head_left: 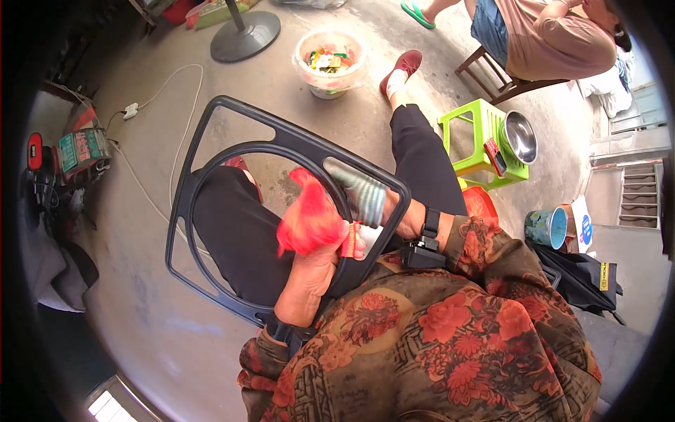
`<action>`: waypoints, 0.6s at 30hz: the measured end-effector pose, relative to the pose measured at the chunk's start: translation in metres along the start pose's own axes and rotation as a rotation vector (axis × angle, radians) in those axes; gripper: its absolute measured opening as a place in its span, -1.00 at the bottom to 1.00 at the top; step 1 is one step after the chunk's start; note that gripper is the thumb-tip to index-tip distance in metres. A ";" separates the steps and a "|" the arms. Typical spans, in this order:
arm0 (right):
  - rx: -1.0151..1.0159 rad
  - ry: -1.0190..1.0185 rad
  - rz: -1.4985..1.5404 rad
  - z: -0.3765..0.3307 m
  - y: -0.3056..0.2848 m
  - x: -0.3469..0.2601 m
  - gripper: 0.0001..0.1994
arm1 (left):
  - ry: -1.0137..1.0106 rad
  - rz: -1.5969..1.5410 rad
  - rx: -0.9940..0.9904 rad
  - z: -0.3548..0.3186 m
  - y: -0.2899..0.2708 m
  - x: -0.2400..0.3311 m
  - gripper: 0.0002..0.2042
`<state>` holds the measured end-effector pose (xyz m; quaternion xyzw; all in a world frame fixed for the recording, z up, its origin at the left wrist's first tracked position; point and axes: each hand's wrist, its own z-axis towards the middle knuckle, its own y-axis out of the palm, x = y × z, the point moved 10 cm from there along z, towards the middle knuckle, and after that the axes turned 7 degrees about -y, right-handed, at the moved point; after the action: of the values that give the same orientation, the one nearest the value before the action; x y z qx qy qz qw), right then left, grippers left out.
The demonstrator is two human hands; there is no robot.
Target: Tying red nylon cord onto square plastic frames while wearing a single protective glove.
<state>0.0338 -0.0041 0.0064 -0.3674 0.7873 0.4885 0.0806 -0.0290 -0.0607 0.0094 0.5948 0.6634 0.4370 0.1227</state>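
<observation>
My left hand [314, 269] is closed around a bright red, fluffy piece [309, 218]. An orange ribbed band [349, 240] shows at its fingers. Covered in what looks like a grey-green striped glove [362, 195], my right hand lies beside the red piece, at the right side of a black frame [309, 141]. Its fingers are blurred, so their grip is unclear. The frame is rectangular with a large round opening, and it rests tilted over my lap. Part of the red piece lies over the opening. A black strap with a box [423, 253] sits on my right wrist.
A clear tub [330, 60] with colourful scraps stands on the floor ahead. To the right are a green stool [474, 137] bearing a metal bowl [520, 137], and a blue bucket [547, 228]. A person [555, 42] sits at the upper right. A white cable [184, 141] runs along the left floor.
</observation>
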 end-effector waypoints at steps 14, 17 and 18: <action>-0.250 -0.092 -0.264 -0.013 -0.025 -0.011 -0.56 | 0.205 0.125 -0.018 -0.001 0.001 0.023 -0.84; -0.174 -0.149 -0.249 -0.016 -0.053 -0.008 -0.71 | 0.210 0.164 0.011 -0.001 0.004 0.022 -0.85; -0.176 -0.151 -0.248 -0.019 -0.047 -0.008 -0.71 | 0.209 0.185 -0.020 -0.002 0.007 0.022 -0.85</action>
<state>0.0754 -0.0280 -0.0131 -0.4296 0.6820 0.5680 0.1666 -0.0312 -0.0423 0.0232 0.6034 0.6104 0.5128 0.0179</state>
